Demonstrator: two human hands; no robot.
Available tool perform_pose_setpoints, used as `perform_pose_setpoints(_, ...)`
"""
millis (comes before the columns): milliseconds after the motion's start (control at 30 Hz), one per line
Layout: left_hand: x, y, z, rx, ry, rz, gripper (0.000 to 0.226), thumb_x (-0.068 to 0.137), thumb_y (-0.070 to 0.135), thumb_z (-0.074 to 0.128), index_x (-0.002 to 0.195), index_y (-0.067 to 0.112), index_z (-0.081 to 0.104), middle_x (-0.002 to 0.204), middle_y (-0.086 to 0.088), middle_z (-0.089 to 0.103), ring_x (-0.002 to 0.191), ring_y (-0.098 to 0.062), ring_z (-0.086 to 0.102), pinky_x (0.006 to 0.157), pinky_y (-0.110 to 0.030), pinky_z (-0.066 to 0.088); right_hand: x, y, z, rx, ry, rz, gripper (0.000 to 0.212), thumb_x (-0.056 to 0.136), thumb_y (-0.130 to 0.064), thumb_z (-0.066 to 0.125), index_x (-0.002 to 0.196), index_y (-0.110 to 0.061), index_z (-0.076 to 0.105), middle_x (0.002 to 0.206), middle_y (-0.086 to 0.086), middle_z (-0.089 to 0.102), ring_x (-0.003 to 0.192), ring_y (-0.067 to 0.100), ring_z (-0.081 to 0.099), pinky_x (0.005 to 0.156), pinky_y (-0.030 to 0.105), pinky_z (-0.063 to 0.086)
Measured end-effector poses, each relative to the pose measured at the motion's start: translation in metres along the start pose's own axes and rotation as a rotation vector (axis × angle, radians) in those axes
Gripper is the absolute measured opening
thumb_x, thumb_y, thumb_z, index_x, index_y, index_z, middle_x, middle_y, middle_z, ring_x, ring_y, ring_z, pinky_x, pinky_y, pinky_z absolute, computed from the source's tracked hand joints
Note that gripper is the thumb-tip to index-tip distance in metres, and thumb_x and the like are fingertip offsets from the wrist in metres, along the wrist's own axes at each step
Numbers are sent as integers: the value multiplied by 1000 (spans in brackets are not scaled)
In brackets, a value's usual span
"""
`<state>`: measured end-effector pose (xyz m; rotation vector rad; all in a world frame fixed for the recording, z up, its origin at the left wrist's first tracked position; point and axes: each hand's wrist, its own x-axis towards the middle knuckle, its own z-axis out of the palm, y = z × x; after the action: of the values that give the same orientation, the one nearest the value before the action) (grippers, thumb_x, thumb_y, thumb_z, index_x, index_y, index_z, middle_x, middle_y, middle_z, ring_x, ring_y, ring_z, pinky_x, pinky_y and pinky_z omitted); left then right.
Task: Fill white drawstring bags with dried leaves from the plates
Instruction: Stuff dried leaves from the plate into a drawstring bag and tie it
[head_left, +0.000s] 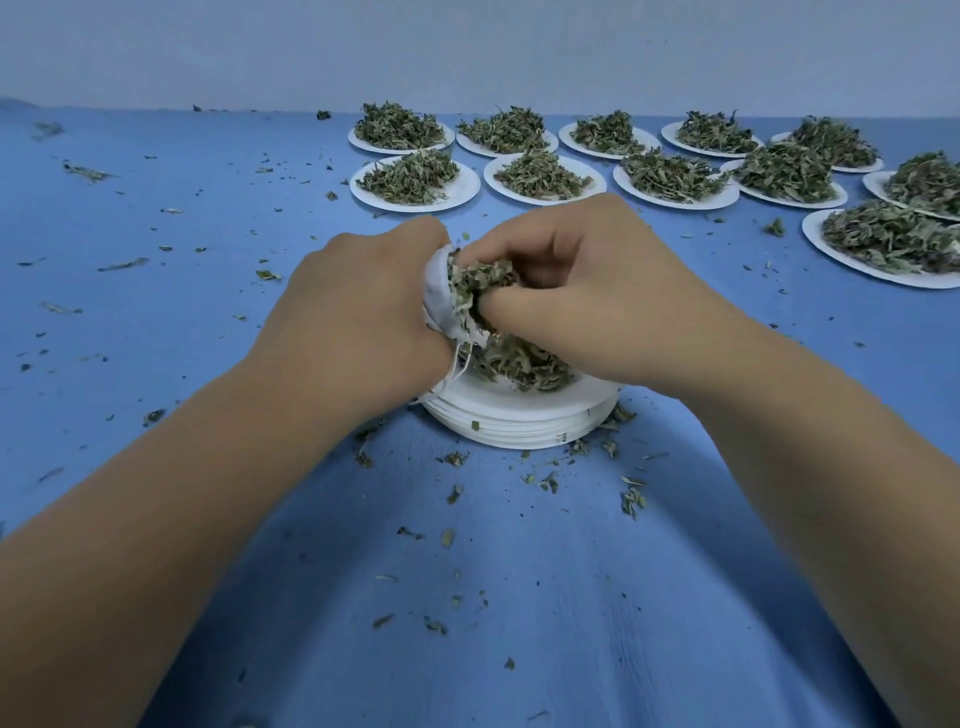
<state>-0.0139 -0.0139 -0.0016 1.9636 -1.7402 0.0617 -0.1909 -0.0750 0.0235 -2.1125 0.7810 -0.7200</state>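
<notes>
My left hand (358, 306) grips a white drawstring bag (439, 299) by its mouth, just above a stack of white plates (519, 415). Its strings hang down toward the stack. My right hand (587, 291) pinches a clump of dried leaves (480, 283) at the bag's opening. More dried leaves (519, 361) lie on the top plate, under both hands. Most of the bag is hidden behind my left hand.
Several white plates heaped with dried leaves (415, 179) stand in rows at the back and far right (893, 244) of the blue table (182, 218). Loose leaf crumbs (545, 480) are scattered across the cloth, thickest around the stack.
</notes>
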Motion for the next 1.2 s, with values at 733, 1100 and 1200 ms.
perform_pose_setpoints(733,26,11,10,-169,-25,231,45,71,14,70,111,31,62,60,10,53,59,-2,51,47,-27,35,3,8,-6,-46,259,-41,10,79,-17,85,75,-24,79,75,-6,74,75,12,70,76,42,57)
perform_pose_setpoints(1100,7,4,-5,18,6,201,25,74,22,65,91,28,47,67,9,42,63,-15,43,51,-30,30,3,-11,-5,-156,29,-131,25,80,-7,82,87,-31,78,83,-14,76,76,-1,71,77,18,56)
perform_pose_setpoints(1200,4,8,-4,3,38,181,26,75,22,64,99,22,54,68,9,44,66,-20,46,57,-33,38,11,-17,-4,-171,54,-133,20,76,-8,85,81,-21,71,80,1,75,73,20,72,69,35,58)
